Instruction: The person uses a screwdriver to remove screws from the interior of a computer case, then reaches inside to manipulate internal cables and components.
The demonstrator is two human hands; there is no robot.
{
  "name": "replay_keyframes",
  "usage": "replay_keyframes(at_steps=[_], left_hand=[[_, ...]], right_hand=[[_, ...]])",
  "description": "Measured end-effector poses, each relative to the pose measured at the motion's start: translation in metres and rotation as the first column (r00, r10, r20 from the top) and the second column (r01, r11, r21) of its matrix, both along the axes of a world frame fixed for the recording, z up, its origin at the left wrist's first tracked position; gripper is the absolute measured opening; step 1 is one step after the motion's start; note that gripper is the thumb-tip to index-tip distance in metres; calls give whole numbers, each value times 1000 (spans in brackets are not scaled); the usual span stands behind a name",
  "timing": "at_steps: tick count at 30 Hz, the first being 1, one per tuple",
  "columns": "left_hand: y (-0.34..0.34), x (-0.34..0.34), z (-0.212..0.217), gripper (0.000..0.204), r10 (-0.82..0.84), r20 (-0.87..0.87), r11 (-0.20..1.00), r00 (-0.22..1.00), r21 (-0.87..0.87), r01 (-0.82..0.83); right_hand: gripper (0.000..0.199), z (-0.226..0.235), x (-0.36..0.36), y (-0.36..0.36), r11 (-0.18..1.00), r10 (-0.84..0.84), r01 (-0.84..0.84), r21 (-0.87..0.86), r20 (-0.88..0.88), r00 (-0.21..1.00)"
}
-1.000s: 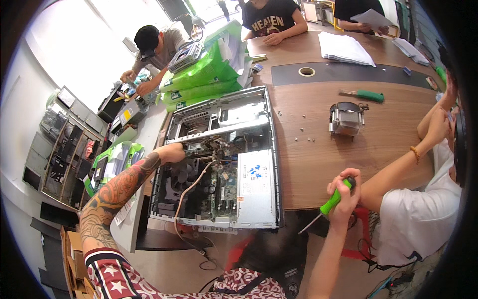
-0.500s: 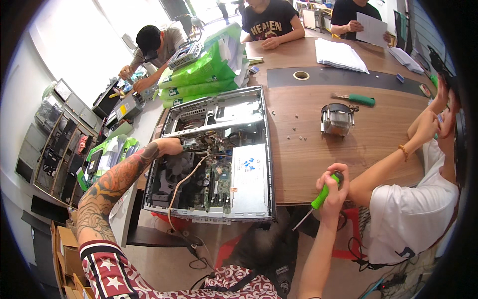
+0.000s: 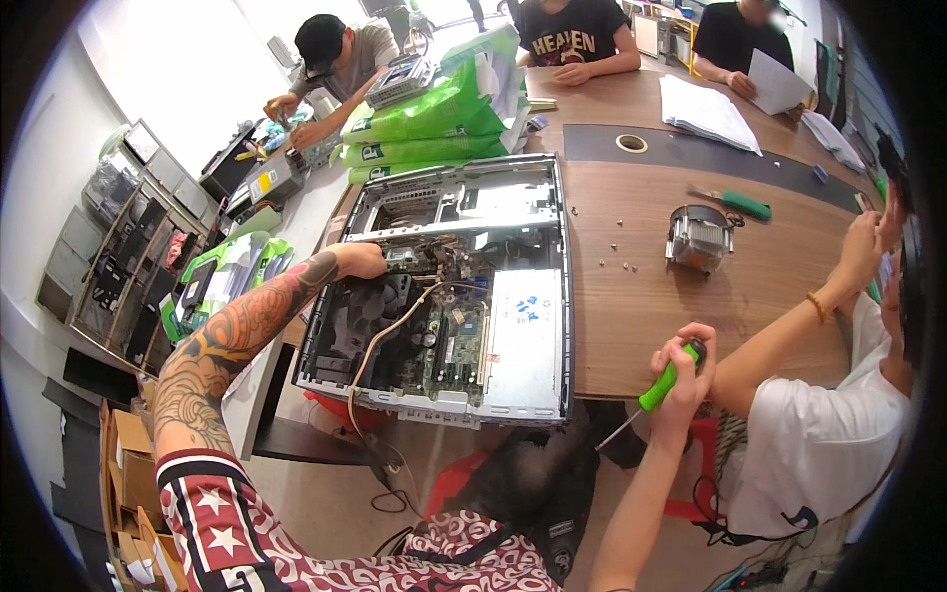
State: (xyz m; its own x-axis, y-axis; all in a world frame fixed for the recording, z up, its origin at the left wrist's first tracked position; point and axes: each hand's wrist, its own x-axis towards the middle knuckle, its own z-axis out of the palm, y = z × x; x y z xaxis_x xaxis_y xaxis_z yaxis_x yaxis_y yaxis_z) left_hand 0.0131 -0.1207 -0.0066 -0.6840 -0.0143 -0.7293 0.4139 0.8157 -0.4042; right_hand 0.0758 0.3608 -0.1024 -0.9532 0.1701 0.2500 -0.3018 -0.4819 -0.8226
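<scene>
An opened desktop computer case (image 3: 528, 370) lies flat at the table's near edge, its inside facing up. My left hand (image 3: 361, 259) reaches into it beside the black fan (image 3: 367, 308); the fingertips are hidden among the parts. Below them shows the green motherboard (image 3: 456, 340), crossed by a tan cable (image 3: 387, 333) that hangs over the front edge. Off the case's right side, my right hand (image 3: 685, 380) is closed round a green-handled screwdriver (image 3: 655, 391). Its thin shaft points down and left, touching nothing.
Right of the case stand a CPU cooler (image 3: 696, 239), several small screws (image 3: 619, 264) and a green-handled tool (image 3: 745, 204). Green bags (image 3: 434, 123) are piled behind it. A tape roll (image 3: 631, 144) and papers (image 3: 705, 111) lie farther back. A co-worker's arm (image 3: 779, 345) is close on the right.
The whole scene sits a little farther right in the picture. My left hand stays in the case, and my right hand keeps the screwdriver. The far person's paper is tilted and lower.
</scene>
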Motion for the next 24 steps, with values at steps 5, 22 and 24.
replay_keyframes(at_steps=[5,22,24], left_hand=[[4,1,8,45,105,53,994,993,-41,-103],[7,13,10,33,209,-194,972,959,146,-182],[32,26,39,33,400,-292,898,869,315,-308]], right_hand=[[16,2,2,-3,998,-15,15,57,-2,1000],[13,-2,-4,-3,995,16,-14,96,-25,1000],[12,-2,-6,-3,994,-26,27,110,-11,1000]])
